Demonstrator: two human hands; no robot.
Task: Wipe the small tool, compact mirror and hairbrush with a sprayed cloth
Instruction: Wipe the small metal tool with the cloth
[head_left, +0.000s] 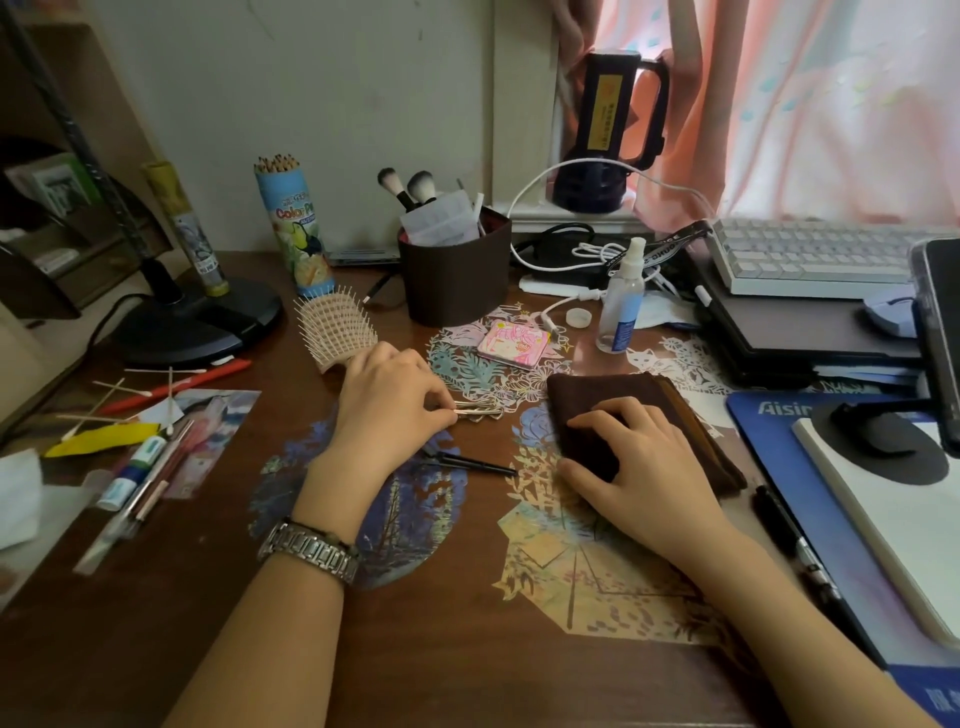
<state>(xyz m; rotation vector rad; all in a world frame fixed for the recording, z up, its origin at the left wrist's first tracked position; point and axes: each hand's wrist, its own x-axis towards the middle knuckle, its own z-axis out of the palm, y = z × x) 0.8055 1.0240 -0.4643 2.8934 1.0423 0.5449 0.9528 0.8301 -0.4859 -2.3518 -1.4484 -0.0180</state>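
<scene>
The left hand (395, 400) pinches the small metal tool (480, 410) on the table (441, 649), beside the hairbrush (332, 325). The right hand (639, 462) rests flat, fingers spread, on the folded brown cloth (613, 389). The pink compact mirror (514, 343) lies just beyond, near the spray bottle (621, 306).

At eleven o'clock I see a pencil tube (296, 228); at twelve a brush pot (457, 280) (dark brown); keyboard (810, 260) at two.

We face a dark wooden surface (156, 649) against a pale, scuffed wall (322, 93); daylight glows through pink curtains (810, 104) at the window on our right.
</scene>
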